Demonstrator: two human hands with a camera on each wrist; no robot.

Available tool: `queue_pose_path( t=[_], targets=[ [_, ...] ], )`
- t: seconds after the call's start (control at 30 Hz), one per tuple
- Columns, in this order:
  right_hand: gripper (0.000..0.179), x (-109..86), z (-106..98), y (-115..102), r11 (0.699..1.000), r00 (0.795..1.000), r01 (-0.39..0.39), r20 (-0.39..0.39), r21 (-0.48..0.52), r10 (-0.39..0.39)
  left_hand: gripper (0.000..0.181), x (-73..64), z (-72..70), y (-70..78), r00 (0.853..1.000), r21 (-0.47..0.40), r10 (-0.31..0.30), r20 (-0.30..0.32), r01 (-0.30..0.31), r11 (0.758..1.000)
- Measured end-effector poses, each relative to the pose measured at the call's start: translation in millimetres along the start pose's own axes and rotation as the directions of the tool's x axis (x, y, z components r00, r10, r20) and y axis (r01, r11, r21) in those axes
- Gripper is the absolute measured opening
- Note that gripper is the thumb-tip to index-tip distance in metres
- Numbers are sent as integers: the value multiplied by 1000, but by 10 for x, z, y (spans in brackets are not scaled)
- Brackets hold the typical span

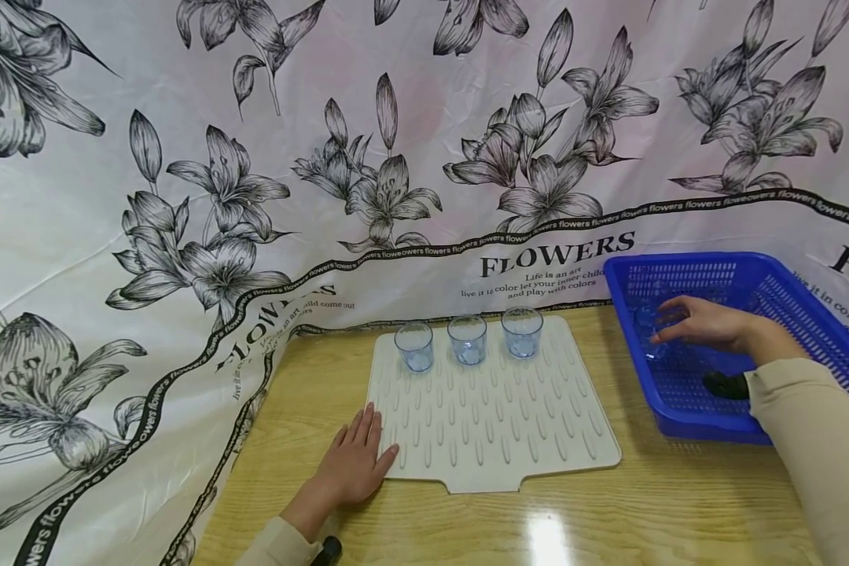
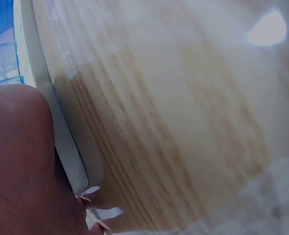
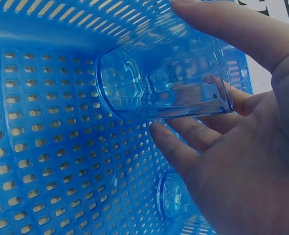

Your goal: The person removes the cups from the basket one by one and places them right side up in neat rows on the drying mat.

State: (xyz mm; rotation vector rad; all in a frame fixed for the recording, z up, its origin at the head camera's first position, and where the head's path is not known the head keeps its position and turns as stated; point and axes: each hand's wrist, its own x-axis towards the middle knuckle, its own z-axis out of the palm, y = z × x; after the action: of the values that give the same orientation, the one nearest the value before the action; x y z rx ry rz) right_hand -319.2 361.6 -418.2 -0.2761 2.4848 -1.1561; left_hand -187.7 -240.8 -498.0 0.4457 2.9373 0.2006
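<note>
"Looking at the right hand (image 1: 711, 324), can you say to me what it is doing?"

"Yes. It is inside the blue basket (image 1: 686, 424), which stands at the right side of the table (image 1: 608, 519). Its thumb and fingers are bent around a clear glass (image 3: 129, 83), so I would say it is grasping this glass. How firm the hold is, I cannot tell."

"Is there some other glass near it?"

"In the right wrist view I see a 2nd glass (image 3: 176, 196) in the basket, lower than the fingers and partly hidden by the hand."

"And the left hand (image 1: 354, 464), does it also hold something?"

"No, it is released. It lies flat, palm down, with straight fingers, at the left edge of the white board (image 1: 495, 409), and it touches this edge."

"What is standing on the board?"

"There are 3 glasses (image 1: 467, 346), of clear bluish colour. They stand upright in 1 row along the far edge, near to each other but apart."

"And behind the table?"

"A white cloth (image 1: 368, 47) is hanging there, with black flower drawings and the printed word 'FLOWERS'."
</note>
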Motion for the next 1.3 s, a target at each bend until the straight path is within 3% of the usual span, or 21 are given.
queue_pose_path(
  t=[0.63, 1.0, 1.3],
  targets=[
    [94, -120, -24, -236, 993, 994, 57, -88, -104, -66, 80, 51, 83, -65, 1000, -4, 2, -9, -2, 1000],
    [87, -219, -43, -377, 993, 991, 98, -88, -63, -103, 80, 56, 92, -69, 1000, 2, -5, -9, 5, 1000],
    [84, -317, -79, -529, 986, 985, 117, -113, -119, -130, 81, 68, 99, -65, 1000, 18, -16, -10, 16, 1000]
  ],
)
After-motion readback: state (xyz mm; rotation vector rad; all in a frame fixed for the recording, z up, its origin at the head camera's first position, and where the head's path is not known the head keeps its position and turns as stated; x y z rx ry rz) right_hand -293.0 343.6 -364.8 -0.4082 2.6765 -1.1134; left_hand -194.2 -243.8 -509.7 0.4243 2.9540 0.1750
